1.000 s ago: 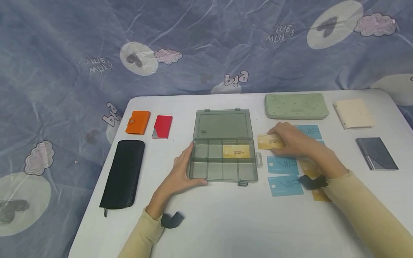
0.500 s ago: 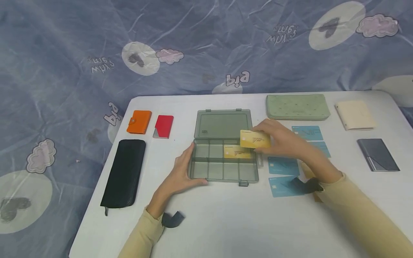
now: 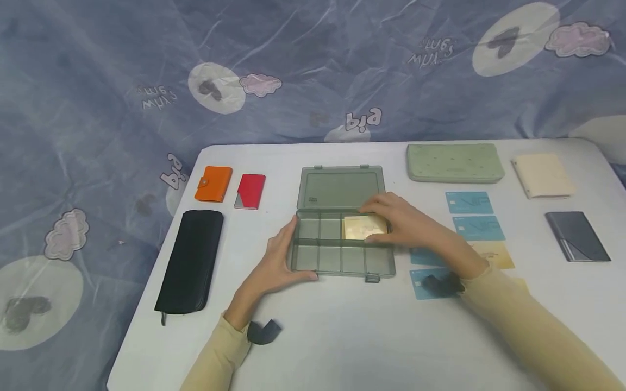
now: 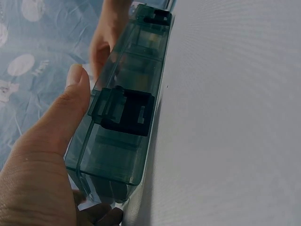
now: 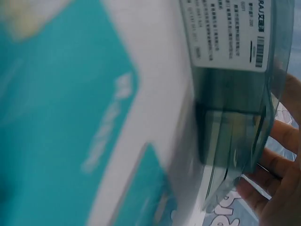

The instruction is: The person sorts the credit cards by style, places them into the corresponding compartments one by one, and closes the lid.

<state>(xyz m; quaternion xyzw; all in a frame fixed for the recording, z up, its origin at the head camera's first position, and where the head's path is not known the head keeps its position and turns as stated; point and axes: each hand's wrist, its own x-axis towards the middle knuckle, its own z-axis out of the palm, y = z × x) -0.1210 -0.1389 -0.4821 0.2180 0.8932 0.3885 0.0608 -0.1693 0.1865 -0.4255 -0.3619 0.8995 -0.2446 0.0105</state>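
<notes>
A translucent green divided box (image 3: pixel 329 259) lies on the white table with its lid (image 3: pixel 337 187) folded back. My left hand (image 3: pixel 274 269) holds its left side, thumb at the front edge and fingers along the side. The left wrist view shows that thumb beside a dark latch (image 4: pixel 127 110). Over the box's back right compartment, my right hand (image 3: pixel 403 220) pinches a gold card (image 3: pixel 359 228) between thumb and fingers, level with the compartment walls. The card that lay in that compartment is hidden beneath. In the right wrist view, the box's end wall (image 5: pixel 230 89) stands beside the fingers.
Several blue cards (image 3: pixel 469 202) and gold cards (image 3: pixel 496 254) lie right of the box, partly under my right forearm. Behind them are a green case (image 3: pixel 455 163) and a cream wallet (image 3: pixel 544 175); a dark card holder (image 3: pixel 577 235) lies right. Left are orange (image 3: pixel 213 183), red (image 3: pixel 250 191) and black (image 3: pixel 189 260) wallets.
My right hand has lifted a gold card from the table right of the box and carried it left into the back right compartment. The left hand has stayed on the box.
</notes>
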